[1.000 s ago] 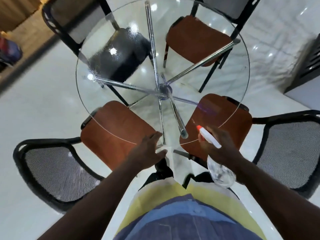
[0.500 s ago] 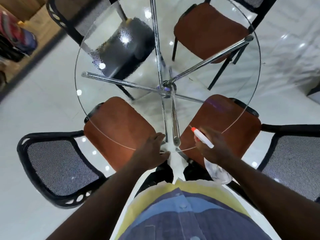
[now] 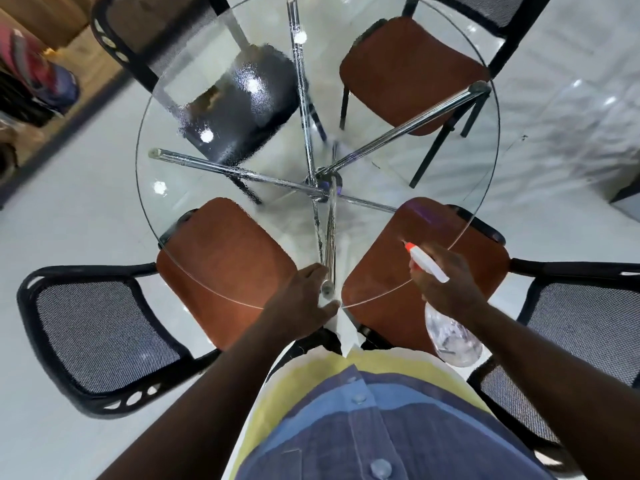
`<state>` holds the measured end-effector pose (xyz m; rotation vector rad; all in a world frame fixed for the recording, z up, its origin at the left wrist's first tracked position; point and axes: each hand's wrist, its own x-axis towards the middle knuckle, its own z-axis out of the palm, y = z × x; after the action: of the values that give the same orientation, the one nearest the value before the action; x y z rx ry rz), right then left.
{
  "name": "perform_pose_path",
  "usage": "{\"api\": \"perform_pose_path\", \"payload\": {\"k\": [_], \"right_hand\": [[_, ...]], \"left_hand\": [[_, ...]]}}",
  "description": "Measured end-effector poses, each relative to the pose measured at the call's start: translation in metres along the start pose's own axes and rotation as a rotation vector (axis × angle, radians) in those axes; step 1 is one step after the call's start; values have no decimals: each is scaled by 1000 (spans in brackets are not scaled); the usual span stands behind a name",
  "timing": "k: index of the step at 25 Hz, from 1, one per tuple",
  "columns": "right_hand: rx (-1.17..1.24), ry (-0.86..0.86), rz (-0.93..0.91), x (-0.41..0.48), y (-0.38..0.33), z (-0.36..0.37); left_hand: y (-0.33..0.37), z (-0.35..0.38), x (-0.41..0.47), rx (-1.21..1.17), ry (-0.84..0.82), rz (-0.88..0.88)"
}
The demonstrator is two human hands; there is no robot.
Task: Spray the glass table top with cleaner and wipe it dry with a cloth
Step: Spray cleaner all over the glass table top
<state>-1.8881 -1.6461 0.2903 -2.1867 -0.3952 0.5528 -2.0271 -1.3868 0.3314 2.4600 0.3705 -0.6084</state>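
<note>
Spraying step | your right grip [image 3: 446, 285] curls round the spray bottle [image 3: 450, 337] neck, likely light, slick plastic; hold there | left grip [image 3: 304, 303] at glass surface [image 3: 180, 202] near edge, closure unclear

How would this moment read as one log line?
phase: spray; right hand: grips spray bottle; left hand: at near rim of glass table top

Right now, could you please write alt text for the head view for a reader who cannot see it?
Seen from above, a person's right hand holds a spray bottle over a round glass table top while the left hand rests at its near rim. Spray droplets mist the far left; four chairs surround it.
</note>
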Motion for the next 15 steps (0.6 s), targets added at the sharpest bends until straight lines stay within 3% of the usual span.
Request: {"api": "perform_pose_path", "payload": {"k": [10,13,15], "right_hand": [[46,-61,87,22,-14,-20],[-11,-114,-14,31,-30,-21],[-35,-9,-184,35,-38,-18]], "left_hand": [[11,-3,-5,18,29,-25],[12,-2,-9,5,33,-31],[13,-3,-11,3,35,-42]]}}
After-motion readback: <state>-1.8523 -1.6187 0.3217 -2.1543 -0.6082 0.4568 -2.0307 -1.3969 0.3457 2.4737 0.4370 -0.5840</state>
